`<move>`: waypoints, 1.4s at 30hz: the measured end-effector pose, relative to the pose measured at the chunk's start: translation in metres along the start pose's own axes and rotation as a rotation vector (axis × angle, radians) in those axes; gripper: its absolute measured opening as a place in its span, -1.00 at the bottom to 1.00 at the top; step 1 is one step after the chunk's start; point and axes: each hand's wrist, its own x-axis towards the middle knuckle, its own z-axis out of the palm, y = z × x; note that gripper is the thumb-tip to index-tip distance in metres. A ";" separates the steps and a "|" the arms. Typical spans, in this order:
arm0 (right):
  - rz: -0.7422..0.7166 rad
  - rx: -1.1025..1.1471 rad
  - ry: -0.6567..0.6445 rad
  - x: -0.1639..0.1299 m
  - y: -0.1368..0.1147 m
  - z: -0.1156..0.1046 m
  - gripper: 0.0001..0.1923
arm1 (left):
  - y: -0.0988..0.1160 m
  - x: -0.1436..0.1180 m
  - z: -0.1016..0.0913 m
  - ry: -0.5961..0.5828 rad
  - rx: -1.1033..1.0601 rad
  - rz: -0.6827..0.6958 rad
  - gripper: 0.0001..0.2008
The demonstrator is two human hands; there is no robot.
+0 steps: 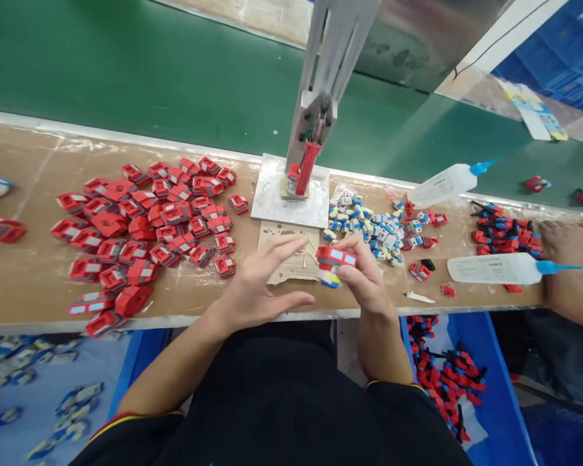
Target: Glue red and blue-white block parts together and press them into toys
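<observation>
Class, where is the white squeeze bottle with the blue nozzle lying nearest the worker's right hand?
The white plastic squeeze bottle with blue nozzle lies on its side on the brown workbench, right of the right hand, just below a pile of red clips.

A big pile of red toy car parts [146, 226] lies on the brown table [34, 272]. A metal press [320, 103] stands on a white plate [272, 200]. Small blue and white pieces [364, 226] sit near two glue bottles [500, 268]. A green belt [126, 77] runs behind.
</observation>
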 end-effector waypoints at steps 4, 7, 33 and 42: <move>-0.090 0.020 -0.030 -0.018 0.002 0.027 -0.57 | -0.003 -0.009 0.025 -0.016 -0.199 0.084 -0.30; -0.299 -0.103 0.028 -0.025 0.016 0.032 -0.46 | -0.007 -0.017 0.031 0.058 -0.307 0.107 -0.37; -0.562 -0.173 0.271 -0.039 0.039 0.058 -0.42 | 0.005 -0.031 0.036 0.190 -0.308 0.099 -0.41; -0.555 -0.138 0.309 -0.036 0.044 0.060 -0.46 | 0.007 -0.030 0.038 0.203 -0.273 0.094 -0.43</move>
